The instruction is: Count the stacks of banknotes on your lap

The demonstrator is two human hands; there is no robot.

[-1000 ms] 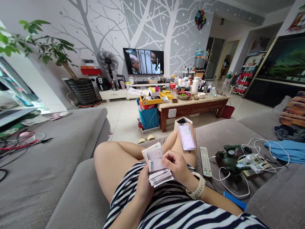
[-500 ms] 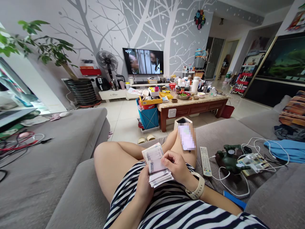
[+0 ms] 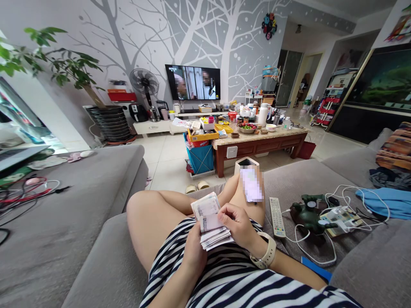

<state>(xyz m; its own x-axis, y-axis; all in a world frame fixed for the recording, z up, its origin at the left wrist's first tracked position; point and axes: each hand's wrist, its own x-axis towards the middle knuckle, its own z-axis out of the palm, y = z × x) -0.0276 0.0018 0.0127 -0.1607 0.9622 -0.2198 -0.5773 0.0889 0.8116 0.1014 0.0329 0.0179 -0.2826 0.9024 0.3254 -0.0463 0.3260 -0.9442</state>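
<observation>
A thick wad of pale pink printed paper slips (image 3: 210,224) sits over my lap. My left hand (image 3: 194,252) grips it from below, with its fingers hidden behind the wad. My right hand (image 3: 236,222) pinches the upper slips from above, and a cream watch (image 3: 266,252) circles that wrist. Beyond the wad, a phone (image 3: 252,186) with a blurred screen rests on my raised leg. To the right of my right hand, a white TV remote (image 3: 277,217) lies on the grey sofa.
On the sofa at right are a green toy (image 3: 310,218) and a tangle of white cables (image 3: 349,201). More wires lie on the sofa at left. Ahead, a wooden coffee table (image 3: 257,145) is crowded with bottles and bowls, with a blue basket (image 3: 201,158) beside it.
The fingers of my right hand shift slightly on the slips. The wad stays in both hands, and the room barely moves in view.
</observation>
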